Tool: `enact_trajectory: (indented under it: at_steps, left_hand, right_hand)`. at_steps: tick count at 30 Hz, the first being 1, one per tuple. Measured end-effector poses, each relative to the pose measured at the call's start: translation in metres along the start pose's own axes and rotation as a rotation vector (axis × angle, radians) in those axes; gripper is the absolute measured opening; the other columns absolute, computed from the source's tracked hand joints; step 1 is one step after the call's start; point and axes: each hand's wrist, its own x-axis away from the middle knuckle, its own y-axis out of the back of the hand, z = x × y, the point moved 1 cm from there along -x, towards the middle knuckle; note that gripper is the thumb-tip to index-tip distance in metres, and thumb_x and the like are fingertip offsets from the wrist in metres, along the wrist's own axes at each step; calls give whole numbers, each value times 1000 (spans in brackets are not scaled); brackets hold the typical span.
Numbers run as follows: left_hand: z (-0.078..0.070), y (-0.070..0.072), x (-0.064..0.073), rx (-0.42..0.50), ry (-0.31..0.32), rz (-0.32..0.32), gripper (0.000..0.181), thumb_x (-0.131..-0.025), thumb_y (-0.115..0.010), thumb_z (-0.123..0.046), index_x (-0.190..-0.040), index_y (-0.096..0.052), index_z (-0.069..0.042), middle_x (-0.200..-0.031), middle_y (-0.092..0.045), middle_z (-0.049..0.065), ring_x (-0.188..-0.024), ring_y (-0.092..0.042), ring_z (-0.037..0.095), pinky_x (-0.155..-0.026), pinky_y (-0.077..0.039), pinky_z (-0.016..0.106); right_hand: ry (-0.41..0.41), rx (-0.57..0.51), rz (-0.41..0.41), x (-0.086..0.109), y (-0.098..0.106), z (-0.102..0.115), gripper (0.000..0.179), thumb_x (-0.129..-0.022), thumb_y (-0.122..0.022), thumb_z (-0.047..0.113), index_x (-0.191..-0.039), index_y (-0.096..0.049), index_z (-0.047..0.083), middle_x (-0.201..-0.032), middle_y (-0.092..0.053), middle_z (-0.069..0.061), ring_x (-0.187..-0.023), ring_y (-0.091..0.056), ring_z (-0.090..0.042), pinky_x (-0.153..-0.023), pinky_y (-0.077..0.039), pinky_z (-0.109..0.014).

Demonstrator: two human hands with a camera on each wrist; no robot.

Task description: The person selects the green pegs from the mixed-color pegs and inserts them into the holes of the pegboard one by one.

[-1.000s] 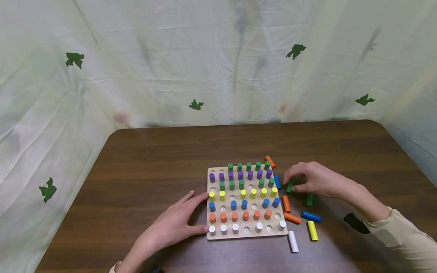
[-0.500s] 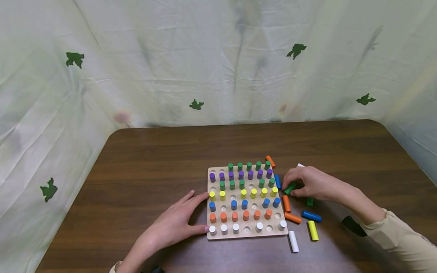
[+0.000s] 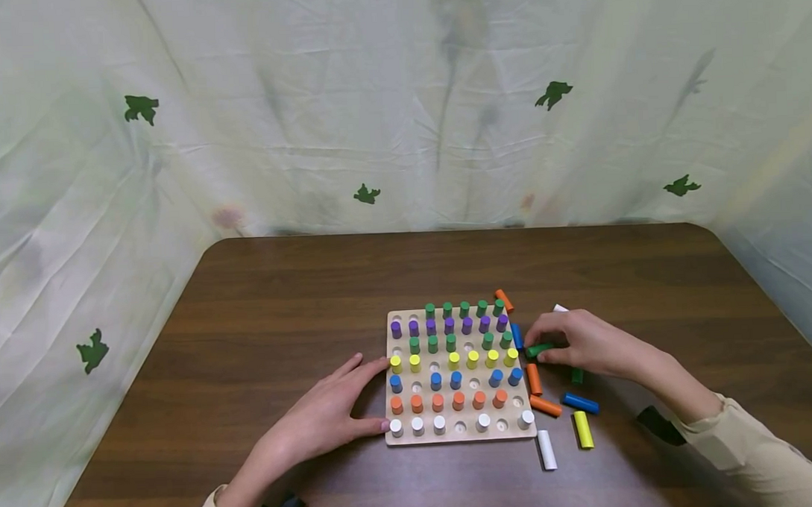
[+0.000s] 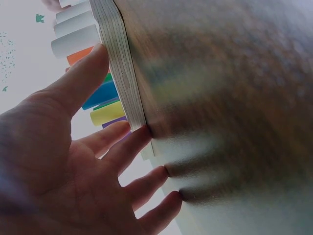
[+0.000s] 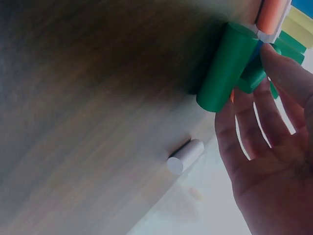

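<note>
A light wooden pegboard (image 3: pixel 446 439) bears upright rows of green, purple, yellow, blue, orange and white pegs, with several holes bare. My left hand (image 3: pixel 324 413) rests at its left side, thumb at the front corner and index fingertip farther up the edge. In the left wrist view, its straight fingers (image 4: pixel 132 149) reach the board's edge and the tabletop. Right of the board, my right hand (image 3: pixel 590 342) pinches a green peg (image 3: pixel 538 349) between thumb and fingers, low over the table. A second green peg (image 5: pixel 227 68) lies on the table beside that hand in the right wrist view.
Loose pegs lie along the board's right side: orange (image 3: pixel 534 379), blue (image 3: pixel 580 402), yellow (image 3: pixel 583 430) and white (image 3: pixel 547 450) among them. Another orange peg (image 3: pixel 505 301) lies at the far right corner. A pale curtain (image 3: pixel 402 134) hangs behind the brown table (image 3: pixel 280 288).
The green peg in my right hand has turned from steeply slanted to nearly level, its end swinging toward the board. The right hand shifted slightly nearer me. My left hand stayed in place.
</note>
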Motion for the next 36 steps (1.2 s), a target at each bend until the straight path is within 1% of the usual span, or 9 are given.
enact_trajectory:
  at_steps: [5,10,21,28,33,36]
  left_hand:
    - [0,0,-1,0,1,1,81,-79,-81,-45,-149,-44,-23,-150,-45,0,-146,-24,27,-108,-32,58]
    - [0,0,-1,0,4,2,81,-79,-81,-45,-148,-45,-23,-150,-45,0,-146,-24,27,-108,-32,59]
    - [0,-1,-1,-8,-17,-2,80,-80,-80,-45,-148,-45,-21,-150,-45,-1,-146,-24,28,-108,-31,58]
    - [0,-1,-1,-8,-17,6,82,-80,-80,-46,-149,-44,-20,-150,-44,0,-146,-23,29,-108,-31,59]
    - [0,0,-1,-6,-7,7,82,-80,-80,-46,-149,-43,-21,-151,-44,-1,-146,-23,28,-108,-30,58]
    - [0,-1,-1,-4,-6,5,82,-80,-80,-46,-149,-43,-21,-150,-44,-1,-146,-23,28,-108,-30,59]
  right_hand:
    - [-13,-3,-50,2,4,3,28,-88,-74,10,-113,-71,22,-104,-64,14,-94,-58,-10,-83,-54,-36]
    - [-26,10,-67,2,7,6,30,-92,-70,9,-119,-70,21,-107,-64,14,-95,-59,-9,-83,-54,-35]
    - [-18,9,-103,3,11,12,28,-93,-68,9,-119,-70,20,-105,-64,13,-88,-58,-8,-78,-54,-31]
    - [14,-40,-140,3,14,18,29,-93,-68,8,-120,-69,20,-107,-66,7,-87,-58,-9,-75,-54,-30]
    - [44,-70,-170,-2,17,25,29,-92,-70,8,-120,-69,19,-107,-67,7,-87,-59,-8,-76,-54,-29]
    - [51,-85,-190,-7,19,30,28,-91,-72,11,-118,-70,17,-106,-68,7,-86,-60,-8,-76,-55,-31]
